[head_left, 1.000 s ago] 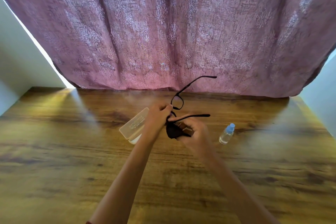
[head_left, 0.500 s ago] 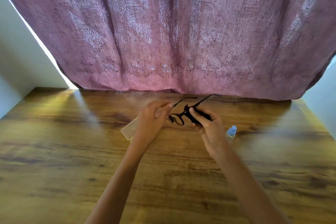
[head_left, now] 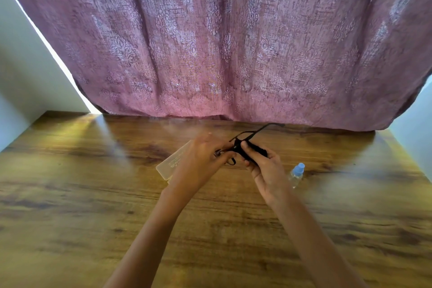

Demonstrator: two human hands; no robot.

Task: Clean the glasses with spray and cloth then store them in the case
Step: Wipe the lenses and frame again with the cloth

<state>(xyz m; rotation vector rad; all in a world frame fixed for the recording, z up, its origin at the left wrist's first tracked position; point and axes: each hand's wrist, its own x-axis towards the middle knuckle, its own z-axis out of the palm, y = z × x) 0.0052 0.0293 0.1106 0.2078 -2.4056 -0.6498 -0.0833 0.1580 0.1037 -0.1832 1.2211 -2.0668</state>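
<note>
Where things are hidden: the left hand (head_left: 203, 159) covers the right end of the case (head_left: 172, 163), so only its left part shows on the tabletop (head_left: 98, 194).
Glasses (head_left: 243, 145): one black pair, held up between both hands just right of the case and above the tabletop; two temple arms point away toward the curtain (head_left: 222, 42).
Hard to make out: the lenses are mostly lost behind fingers, and one rim shows as a thin loop below the left fingertips.
Cloth (head_left: 258, 150): one dark piece, bunched in the right hand (head_left: 264, 168) against the frame; its edges merge with the black frame.
Left hand: fingers pinched shut on the frame's left end.
Right hand: closed around cloth and frame together, thumb on top.
Spray bottle (head_left: 296, 175): one, small and clear with a pale blue cap, upright on the tabletop well right of the case, just beside the right wrist, untouched.
Case: one, pale, translucent; whether its lid is up or shut I cannot tell.
Cut off: both forearms leave the picture at the bottom edge.
</note>
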